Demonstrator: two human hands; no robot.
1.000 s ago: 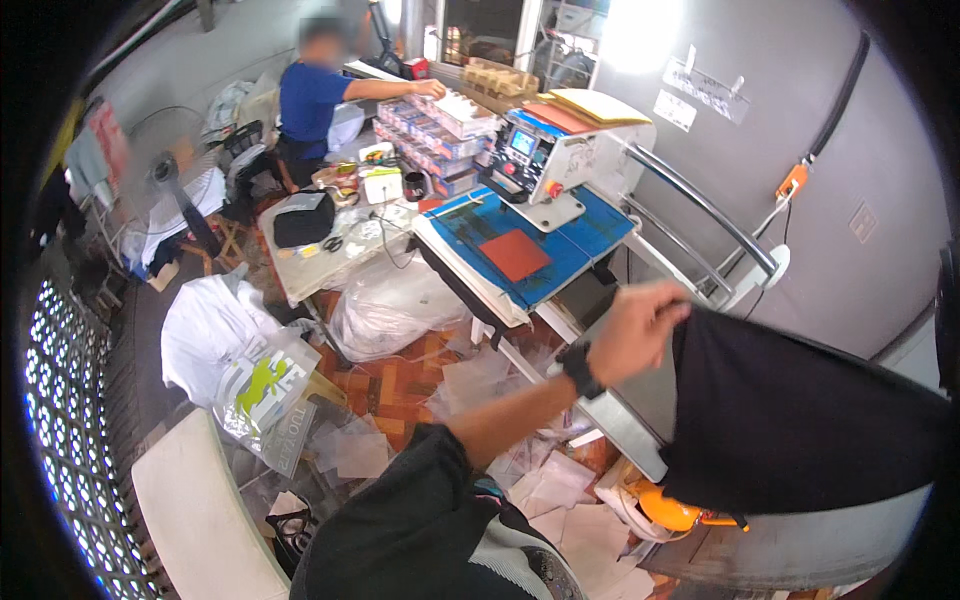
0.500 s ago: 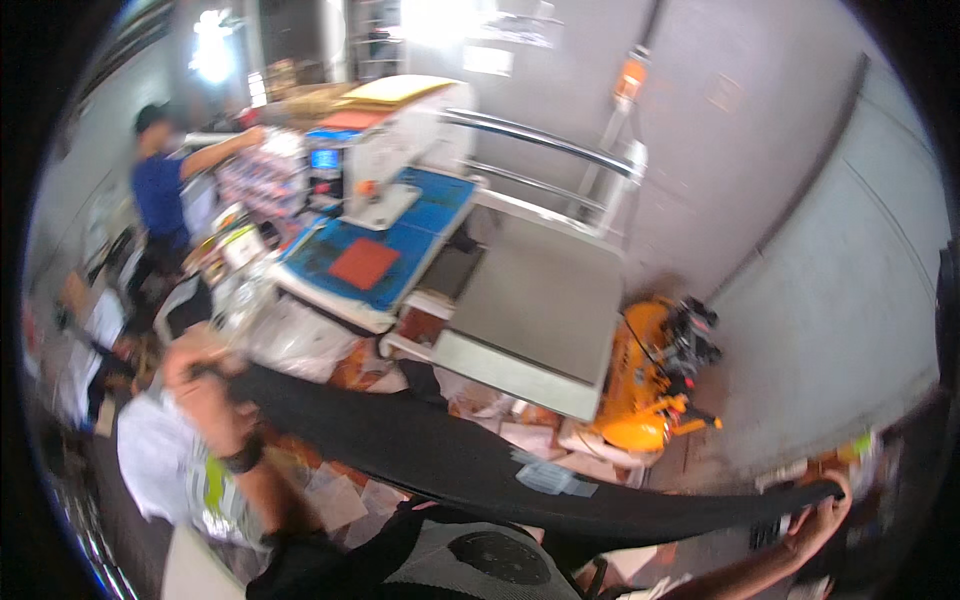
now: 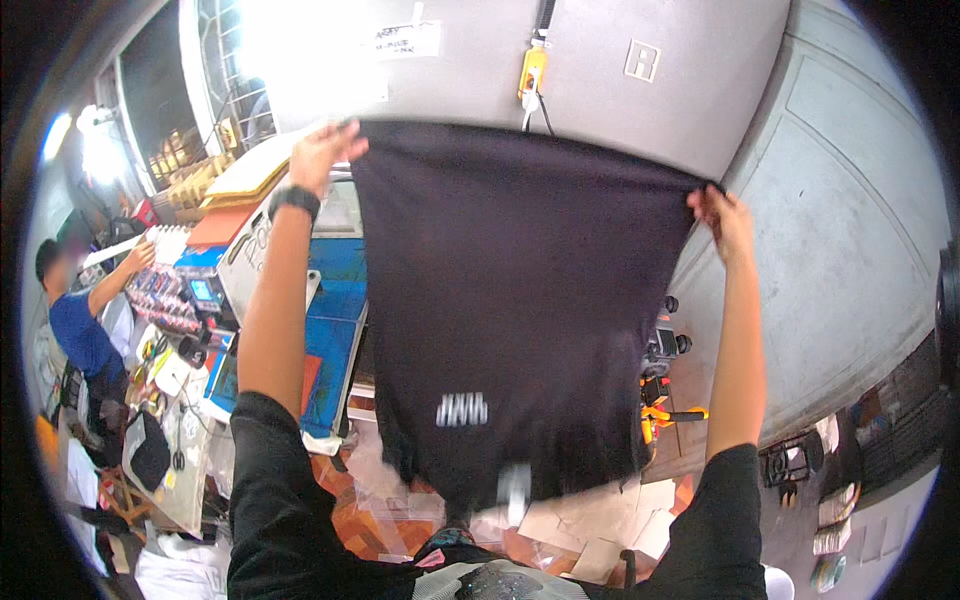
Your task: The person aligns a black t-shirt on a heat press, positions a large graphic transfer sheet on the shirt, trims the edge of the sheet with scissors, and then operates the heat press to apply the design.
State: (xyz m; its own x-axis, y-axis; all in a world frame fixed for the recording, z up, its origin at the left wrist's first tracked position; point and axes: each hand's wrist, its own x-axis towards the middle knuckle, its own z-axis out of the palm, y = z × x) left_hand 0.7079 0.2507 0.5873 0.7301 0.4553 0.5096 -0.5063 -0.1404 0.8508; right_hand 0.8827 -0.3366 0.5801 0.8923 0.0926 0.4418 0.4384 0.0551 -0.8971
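A black shirt (image 3: 520, 290) hangs spread out in front of me, stretched between both hands. My left hand (image 3: 325, 158) is closed on its upper left corner, and a dark band circles that wrist. At the upper right corner, my right hand (image 3: 722, 218) pinches the cloth. Low on the shirt sits a small white print (image 3: 462, 409), and a white tag (image 3: 515, 490) shows at the bottom edge, blurred. The cloth hides most of the machine behind it.
Behind the shirt, at left, is a heat press with a blue bed (image 3: 335, 275). An orange and black machine (image 3: 665, 400) stands beyond the right edge. Another person (image 3: 80, 335) works at far left, by a cluttered table (image 3: 190, 470). Papers (image 3: 600, 530) lie on the floor.
Both my hands have risen with the shirt. The cloth, earlier a low, bunched strip, now hangs open at full height. My view has turned to the right.
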